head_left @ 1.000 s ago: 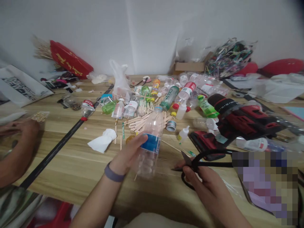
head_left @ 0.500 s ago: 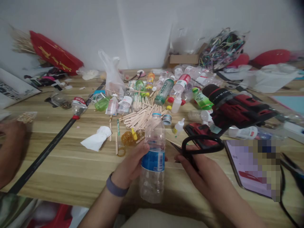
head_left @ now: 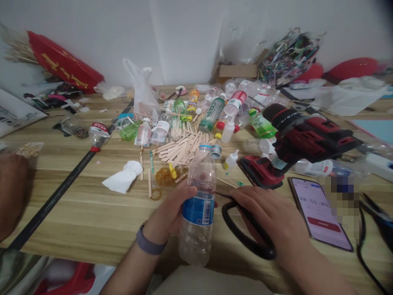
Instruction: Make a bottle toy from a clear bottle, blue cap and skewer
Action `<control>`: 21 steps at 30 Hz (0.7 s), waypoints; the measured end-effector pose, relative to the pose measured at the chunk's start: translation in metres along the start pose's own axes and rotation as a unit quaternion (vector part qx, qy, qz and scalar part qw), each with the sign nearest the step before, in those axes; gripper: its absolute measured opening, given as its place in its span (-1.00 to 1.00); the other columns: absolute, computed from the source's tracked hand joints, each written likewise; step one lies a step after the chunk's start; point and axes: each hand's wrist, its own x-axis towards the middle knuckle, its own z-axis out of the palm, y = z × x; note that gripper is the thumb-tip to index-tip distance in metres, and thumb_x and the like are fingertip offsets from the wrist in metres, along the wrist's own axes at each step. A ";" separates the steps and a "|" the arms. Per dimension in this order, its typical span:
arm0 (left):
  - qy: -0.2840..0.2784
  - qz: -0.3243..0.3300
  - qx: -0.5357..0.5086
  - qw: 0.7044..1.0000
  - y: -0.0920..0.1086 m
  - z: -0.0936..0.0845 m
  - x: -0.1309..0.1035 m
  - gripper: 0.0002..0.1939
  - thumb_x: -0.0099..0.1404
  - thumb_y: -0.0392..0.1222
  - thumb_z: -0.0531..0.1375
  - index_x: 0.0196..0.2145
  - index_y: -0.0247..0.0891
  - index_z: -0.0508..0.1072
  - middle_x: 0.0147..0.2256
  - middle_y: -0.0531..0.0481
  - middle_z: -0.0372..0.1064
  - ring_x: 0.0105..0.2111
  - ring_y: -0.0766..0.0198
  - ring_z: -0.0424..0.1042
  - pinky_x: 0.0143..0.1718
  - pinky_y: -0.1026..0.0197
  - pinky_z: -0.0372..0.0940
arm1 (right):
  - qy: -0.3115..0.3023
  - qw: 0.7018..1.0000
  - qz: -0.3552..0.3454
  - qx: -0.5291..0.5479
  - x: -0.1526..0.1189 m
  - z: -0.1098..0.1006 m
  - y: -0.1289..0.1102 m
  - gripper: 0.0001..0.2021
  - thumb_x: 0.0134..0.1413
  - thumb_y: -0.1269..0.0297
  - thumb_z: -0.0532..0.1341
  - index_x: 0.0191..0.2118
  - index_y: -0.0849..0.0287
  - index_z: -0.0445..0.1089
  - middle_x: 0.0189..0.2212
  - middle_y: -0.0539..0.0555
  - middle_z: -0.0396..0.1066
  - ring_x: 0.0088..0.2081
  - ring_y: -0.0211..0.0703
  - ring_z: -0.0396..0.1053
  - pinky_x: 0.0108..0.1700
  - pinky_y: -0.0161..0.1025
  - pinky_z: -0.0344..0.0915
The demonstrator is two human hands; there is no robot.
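Note:
My left hand (head_left: 172, 211) is wrapped round a clear plastic bottle (head_left: 200, 172) with a blue label and a blue cap ring, held upright at the table's near edge. From the right, my right hand (head_left: 267, 213) grips black-handled scissors (head_left: 227, 217). The blades point left and meet the bottle's side just above the label; whether they pierce the plastic I cannot tell. Behind the bottle lies a pile of wooden sticks (head_left: 181, 149), with rubber bands (head_left: 164, 175) to its left.
A red and black cordless drill (head_left: 307, 135) stands at the right, beside a phone (head_left: 321, 217). Several plastic bottles (head_left: 211, 114) lie at the back. A black pole (head_left: 58, 192) with a bottle top crosses the left, near another person's hand (head_left: 14, 192).
The scissors have turned, their handle swinging down and nearer me, and the blades have come left against the bottle. My left hand still holds the bottle in nearly the same place.

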 end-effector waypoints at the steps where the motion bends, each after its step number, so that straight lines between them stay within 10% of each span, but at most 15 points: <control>1: -0.003 0.000 -0.003 1.000 0.000 0.000 0.000 -0.42 0.11 0.08 0.34 0.06 -0.17 0.43 -0.19 -0.11 0.56 -0.13 -0.06 0.56 -0.22 0.07 0.44 | -0.009 1.000 -0.017 -0.016 0.000 -0.001 0.000 -0.75 0.34 0.51 -0.04 -0.07 0.22 0.35 -0.27 0.14 0.54 -0.26 -0.05 0.50 -0.28 -0.15 0.34; 15: 0.047 0.016 0.110 0.993 0.007 0.010 -0.008 -0.23 -0.13 0.02 0.53 0.03 -0.22 0.43 -0.14 -0.08 0.53 -0.14 0.03 0.48 -0.11 0.10 0.33 | -0.045 0.994 -0.069 -0.075 0.012 -0.013 -0.005 -0.67 0.40 0.52 -0.19 -0.16 0.25 0.29 -0.40 0.12 0.52 -0.41 -0.13 0.46 -0.33 -0.19 0.34; 21: 0.033 0.007 0.155 0.987 0.000 0.008 -0.012 -0.19 -0.05 -0.07 0.49 0.15 -0.16 0.33 -0.09 -0.09 0.51 -0.13 0.03 0.47 -0.08 0.06 0.32 | -0.069 0.998 0.008 0.008 0.006 -0.013 -0.010 -0.74 0.35 0.47 -0.08 -0.28 0.17 0.30 -0.52 0.06 0.45 -0.54 -0.13 0.43 -0.51 -0.23 0.31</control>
